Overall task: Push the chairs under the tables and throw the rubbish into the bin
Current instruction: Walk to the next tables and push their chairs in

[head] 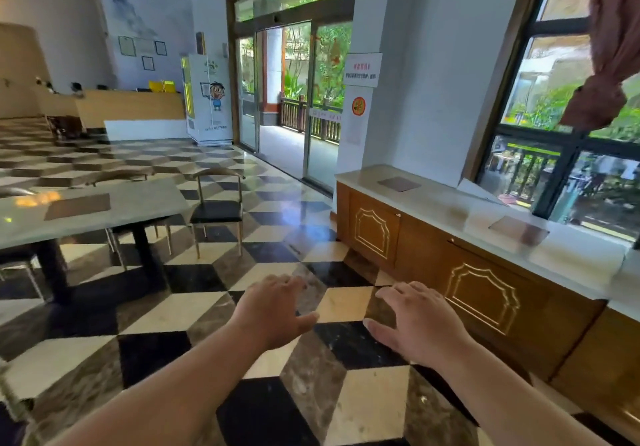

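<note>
Left hand (277,308): held out palm down over the floor, fingers loosely spread, holding nothing.
Right hand (410,321): level with the left, fingers spread, empty, just short of the wooden cabinet (478,293).
Floor (346,397): black, cream and brown cube-pattern tiles beneath both hands.
Table (138,203): grey top, beyond the left hand and to its left.
Chair (216,211): black seat, metal legs, at the table's far-right corner, standing clear of it, not pushed under.
Rubbish, bin: neither can be made out.
</note>
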